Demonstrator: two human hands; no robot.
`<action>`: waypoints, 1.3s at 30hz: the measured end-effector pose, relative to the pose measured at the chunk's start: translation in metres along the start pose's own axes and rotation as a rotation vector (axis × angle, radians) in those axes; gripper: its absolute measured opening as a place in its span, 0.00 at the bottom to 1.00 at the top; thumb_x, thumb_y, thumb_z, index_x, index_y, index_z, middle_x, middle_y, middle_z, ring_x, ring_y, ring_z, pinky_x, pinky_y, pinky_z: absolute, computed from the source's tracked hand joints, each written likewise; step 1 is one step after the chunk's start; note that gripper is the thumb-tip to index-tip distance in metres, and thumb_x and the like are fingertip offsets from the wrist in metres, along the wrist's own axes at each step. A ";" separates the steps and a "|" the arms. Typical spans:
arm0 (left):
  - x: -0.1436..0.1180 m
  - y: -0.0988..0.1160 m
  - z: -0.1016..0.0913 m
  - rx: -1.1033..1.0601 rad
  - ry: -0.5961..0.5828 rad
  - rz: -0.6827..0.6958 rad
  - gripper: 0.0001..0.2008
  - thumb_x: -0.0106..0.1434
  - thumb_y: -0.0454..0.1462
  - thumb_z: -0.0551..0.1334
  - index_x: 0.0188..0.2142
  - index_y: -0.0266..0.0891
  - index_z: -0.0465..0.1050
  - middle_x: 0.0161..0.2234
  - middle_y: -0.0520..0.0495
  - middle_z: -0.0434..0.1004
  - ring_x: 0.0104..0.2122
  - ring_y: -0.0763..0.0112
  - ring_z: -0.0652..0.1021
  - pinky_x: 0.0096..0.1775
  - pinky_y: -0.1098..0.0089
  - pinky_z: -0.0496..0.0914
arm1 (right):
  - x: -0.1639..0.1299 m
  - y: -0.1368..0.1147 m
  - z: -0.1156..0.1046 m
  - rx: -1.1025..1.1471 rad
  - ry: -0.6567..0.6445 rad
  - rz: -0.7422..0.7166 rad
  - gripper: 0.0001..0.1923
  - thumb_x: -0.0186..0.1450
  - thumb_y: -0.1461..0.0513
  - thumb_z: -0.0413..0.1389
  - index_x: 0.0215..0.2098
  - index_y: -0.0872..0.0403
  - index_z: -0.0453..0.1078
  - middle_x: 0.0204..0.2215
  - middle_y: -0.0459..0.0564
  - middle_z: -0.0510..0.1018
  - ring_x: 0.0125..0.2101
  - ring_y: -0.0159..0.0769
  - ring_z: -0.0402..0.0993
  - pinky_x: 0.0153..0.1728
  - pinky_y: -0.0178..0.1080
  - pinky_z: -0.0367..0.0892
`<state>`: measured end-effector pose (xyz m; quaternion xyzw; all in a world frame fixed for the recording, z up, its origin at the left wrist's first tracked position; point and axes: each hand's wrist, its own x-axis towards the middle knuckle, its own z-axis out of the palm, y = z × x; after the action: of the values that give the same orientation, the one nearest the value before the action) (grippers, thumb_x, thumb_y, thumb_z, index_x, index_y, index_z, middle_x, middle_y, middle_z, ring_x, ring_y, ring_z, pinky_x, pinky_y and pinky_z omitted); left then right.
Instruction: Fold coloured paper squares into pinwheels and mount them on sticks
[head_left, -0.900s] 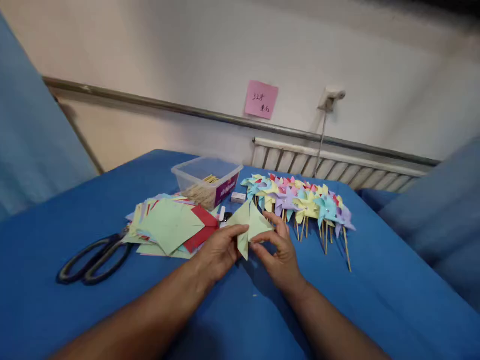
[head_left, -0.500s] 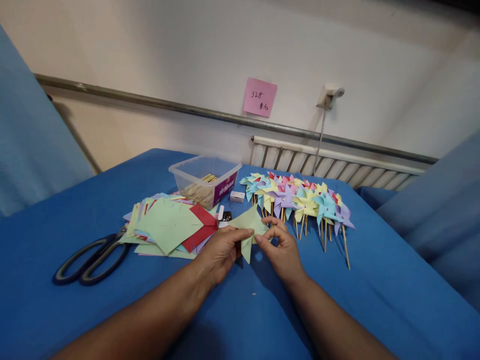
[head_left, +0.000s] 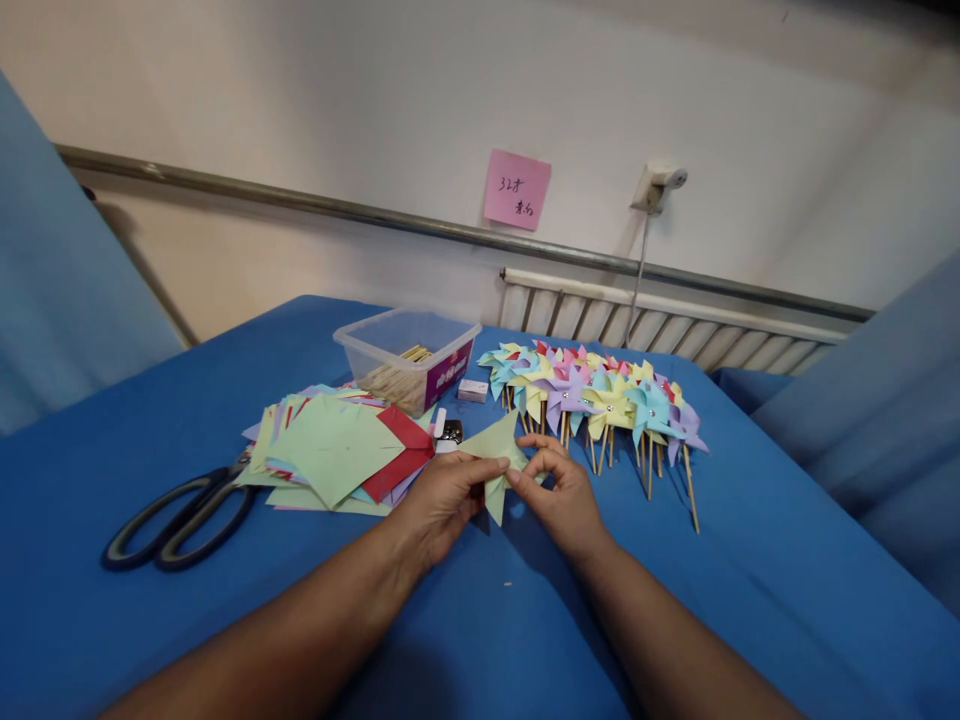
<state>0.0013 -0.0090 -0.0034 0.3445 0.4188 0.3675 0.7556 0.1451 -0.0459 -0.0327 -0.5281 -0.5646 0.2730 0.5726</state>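
Note:
A pale green paper pinwheel [head_left: 495,440], folded into points, is held up over the blue cloth. My left hand [head_left: 444,500] pinches it from the left, thumb on the folds near its centre. From the right, my right hand [head_left: 559,492] grips the same paper between thumb and forefinger, its other fingers curled above. The fingertips of both hands nearly meet at the middle. Any pin or stick at the centre is hidden by my fingers. Left of my hands lies a pile of cut paper squares [head_left: 334,450], with a green and a red sheet on top.
Black-handled scissors [head_left: 176,520] lie at the left, blades under the paper. Behind stands a clear plastic box [head_left: 367,345] of wooden sticks, with a small box [head_left: 472,390] beside it. Several finished pinwheels [head_left: 607,405] on sticks lie at the right. A dark small object [head_left: 451,432] sits behind my hands.
My right thumb and forefinger have shifted slightly left, closer to the centre of the green paper. The view has moved a little; the left hand keeps its hold.

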 end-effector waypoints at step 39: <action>0.000 0.001 0.002 -0.006 -0.030 0.014 0.09 0.46 0.33 0.72 0.22 0.32 0.73 0.20 0.48 0.74 0.21 0.75 0.73 0.27 0.74 0.67 | -0.002 0.005 0.001 0.019 0.045 -0.015 0.10 0.58 0.60 0.59 0.20 0.53 0.68 0.41 0.52 0.77 0.45 0.41 0.72 0.50 0.44 0.60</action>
<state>0.0028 -0.0096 -0.0019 0.3506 0.4041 0.3689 0.7601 0.1448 -0.0459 -0.0383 -0.5245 -0.5530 0.2621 0.5920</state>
